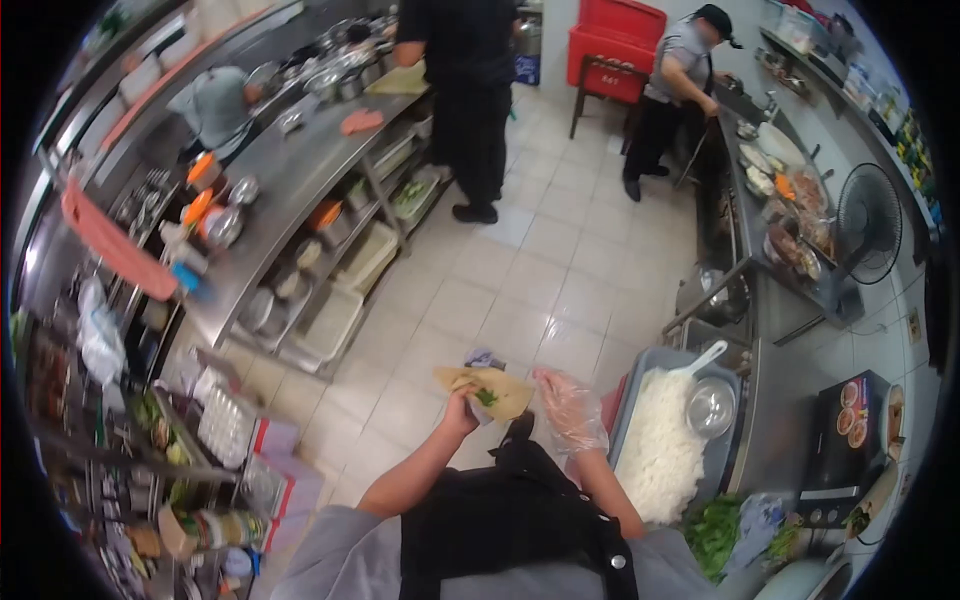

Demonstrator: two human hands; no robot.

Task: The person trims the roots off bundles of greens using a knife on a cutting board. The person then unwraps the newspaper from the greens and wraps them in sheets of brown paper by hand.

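Observation:
My left hand (463, 407) is closed on the edge of a light-brown sheet that looks like wrapping paper (511, 394). Some chopped green leaves (486, 397) lie on that sheet. To its right, apart from it, my right hand (572, 412) wears a loose clear plastic glove. Its fingers look stretched out, with nothing visible in them. Close to the right forearm is a grey tub of white rice (655, 440), with a white-handled scoop (708, 356) and a metal bowl (711, 407) resting in it.
Leafy greens (712, 535) lie beside the tub. A steel counter with shelves (290, 170) runs along the left. One person in black (465, 90) stands ahead; another (680, 90) works at the right counter near a fan (868, 222). A red cooler (612, 50) stands behind.

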